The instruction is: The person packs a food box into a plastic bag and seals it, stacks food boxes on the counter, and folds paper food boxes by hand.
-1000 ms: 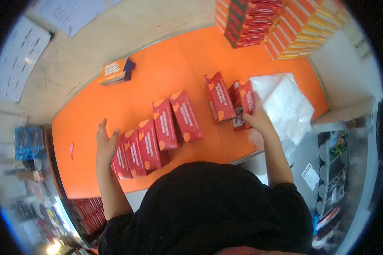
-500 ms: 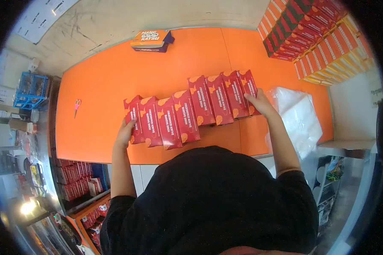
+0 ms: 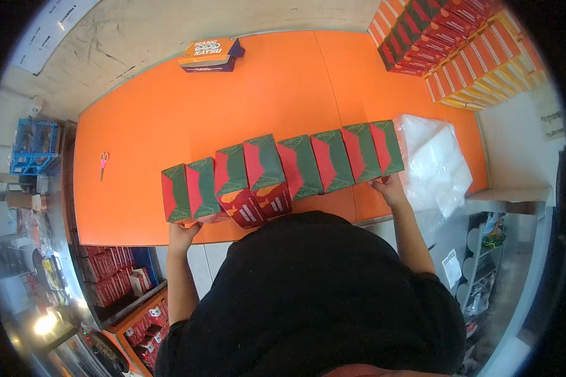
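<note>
A row of several red boxes (image 3: 302, 164) lies side by side over the orange table (image 3: 132, 125), their green and red faces turned up. The row slants, and a few middle boxes sit unevenly, showing orange-printed red sides. My left hand (image 3: 185, 233) grips the left end from the near side, its fingertips partly hidden below the boxes. At the right end, my right hand (image 3: 388, 186) holds the row from below, with its fingers partly covered. Both hands press the row between them.
Crumpled clear plastic (image 3: 437, 163) lies right of the row. Pink scissors (image 3: 104, 164) are at the left. An orange and purple box (image 3: 209, 55) stands at the back. Stacked red boxes (image 3: 421, 38) and yellow-edged boxes (image 3: 475, 69) fill the back right.
The row has tipped, so green and red faces now show instead of printed red ones. Both hands have moved toward my body, to the near lower edges of the end boxes.
</note>
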Motion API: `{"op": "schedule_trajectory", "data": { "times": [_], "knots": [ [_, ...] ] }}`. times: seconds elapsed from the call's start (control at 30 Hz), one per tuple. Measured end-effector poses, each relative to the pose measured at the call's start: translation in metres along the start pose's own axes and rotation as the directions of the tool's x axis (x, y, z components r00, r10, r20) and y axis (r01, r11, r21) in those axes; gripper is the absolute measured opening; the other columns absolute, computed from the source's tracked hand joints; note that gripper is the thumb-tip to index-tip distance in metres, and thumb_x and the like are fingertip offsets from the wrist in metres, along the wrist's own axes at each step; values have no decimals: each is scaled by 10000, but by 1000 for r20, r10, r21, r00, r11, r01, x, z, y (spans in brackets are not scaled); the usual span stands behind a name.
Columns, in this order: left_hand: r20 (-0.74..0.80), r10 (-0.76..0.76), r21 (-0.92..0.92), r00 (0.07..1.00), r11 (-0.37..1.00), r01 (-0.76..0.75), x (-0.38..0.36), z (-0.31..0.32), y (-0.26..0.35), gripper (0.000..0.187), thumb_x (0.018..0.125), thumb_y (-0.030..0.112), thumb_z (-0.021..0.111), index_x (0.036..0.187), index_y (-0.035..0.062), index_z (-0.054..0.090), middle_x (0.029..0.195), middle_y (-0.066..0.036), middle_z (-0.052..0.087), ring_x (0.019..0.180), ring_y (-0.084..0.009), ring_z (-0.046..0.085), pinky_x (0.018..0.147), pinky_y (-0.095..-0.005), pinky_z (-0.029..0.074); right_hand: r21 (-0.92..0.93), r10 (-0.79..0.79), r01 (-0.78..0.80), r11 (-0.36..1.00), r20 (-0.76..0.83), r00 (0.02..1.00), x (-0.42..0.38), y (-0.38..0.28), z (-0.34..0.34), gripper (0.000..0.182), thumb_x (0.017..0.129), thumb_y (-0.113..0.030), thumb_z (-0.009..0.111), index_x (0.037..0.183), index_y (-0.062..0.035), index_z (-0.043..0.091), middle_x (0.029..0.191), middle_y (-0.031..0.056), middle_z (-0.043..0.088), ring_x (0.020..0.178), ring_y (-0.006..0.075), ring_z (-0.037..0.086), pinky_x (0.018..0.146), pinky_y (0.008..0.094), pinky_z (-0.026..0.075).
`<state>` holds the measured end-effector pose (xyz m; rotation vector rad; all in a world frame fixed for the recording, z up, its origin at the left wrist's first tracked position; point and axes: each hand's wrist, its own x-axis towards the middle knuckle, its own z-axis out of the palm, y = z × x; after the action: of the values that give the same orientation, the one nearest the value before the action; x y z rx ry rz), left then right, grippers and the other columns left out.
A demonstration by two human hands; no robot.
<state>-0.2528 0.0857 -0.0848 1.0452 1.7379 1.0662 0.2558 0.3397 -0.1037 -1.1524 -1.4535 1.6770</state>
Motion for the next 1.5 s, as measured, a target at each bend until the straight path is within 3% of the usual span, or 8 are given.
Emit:
{"op": "schedule_trajectory", "data": {
  "times": [0.27, 0.4, 0.47, 0.8, 1.23, 1.33, 1.4, 1.5],
  "knots": [
    [-97, 23, -113, 995, 993, -34, -3, 17, 6, 380, 690, -75, 626, 1058, 4, 571, 1027, -74, 617, 983, -182, 580, 876, -316, 435, -289, -200, 206, 935, 50, 978, -3, 16, 4, 831, 639, 34, 709, 1323, -77, 251, 1296, 64, 413, 1217, 199, 405, 1022, 364, 322],
    [-84, -94, -163, 992, 983, 79, 6, -2, -21, 334, 688, -44, 652, 1014, -14, 588, 989, -60, 621, 928, -172, 583, 843, -305, 441, -47, -106, 105, 993, -6, 994, -4, -15, 24, 804, 631, -73, 783, 1258, -47, 279, 1230, 94, 439, 1126, 215, 467, 1004, 375, 323],
    [-40, -180, -202, 983, 965, 168, 6, -9, -27, 345, 672, -38, 677, 1004, -2, 593, 1001, -45, 617, 921, -157, 572, 843, -303, 435, -92, -301, 294, 951, -82, 950, 6, -4, 22, 722, 648, -71, 775, 1214, -50, 327, 1189, 79, 468, 1102, 195, 485, 988, 369, 346],
    [-103, -83, -179, 991, 982, 64, 4, -11, 2, 378, 679, -37, 671, 1045, -1, 580, 1015, -59, 616, 964, -170, 572, 867, -327, 438, -7, -213, 213, 977, -68, 975, 1, -4, 11, 674, 640, -69, 775, 1181, -51, 373, 1190, 84, 490, 1121, 188, 475, 987, 374, 346],
    [-166, 1, -174, 986, 984, -30, 27, -20, 40, 362, 791, 104, 665, 1109, 1, 526, 1063, -80, 596, 984, -170, 569, 882, -325, 443, -323, -183, 137, 936, -115, 976, 14, -55, 25, 656, 672, -182, 775, 1191, -8, 412, 1072, 97, 571, 994, 183, 552, 871, 320, 426],
    [-125, -63, -99, 990, 994, 50, 62, -33, 93, 423, 816, 280, 656, 1106, 3, 521, 1037, -100, 600, 950, -167, 578, 842, -309, 460, -554, -141, 68, 830, -89, 986, 34, -106, 26, 589, 732, -307, 722, 1161, 2, 463, 995, 108, 610, 902, 190, 594, 797, 304, 453],
    [-29, -583, 220, 812, 789, 574, 82, -43, 114, 586, 795, 474, 626, 1107, -11, 518, 1051, -117, 591, 930, -182, 583, 804, -275, 467, -674, -54, -15, 738, -82, 995, 52, -118, 20, 575, 765, -384, 683, 1144, 5, 493, 962, 115, 624, 869, 196, 607, 768, 299, 460],
    [47, -616, 208, 787, 776, 595, 97, -46, 76, 735, 769, 642, 521, 1202, 49, 503, 1130, -137, 573, 957, -248, 575, 815, -342, 466, -736, 321, -249, 630, -46, 946, 71, -108, 10, 614, 799, -552, 566, 1057, 4, 576, 935, 128, 635, 821, 204, 617, 746, 312, 470]
  ]
}}
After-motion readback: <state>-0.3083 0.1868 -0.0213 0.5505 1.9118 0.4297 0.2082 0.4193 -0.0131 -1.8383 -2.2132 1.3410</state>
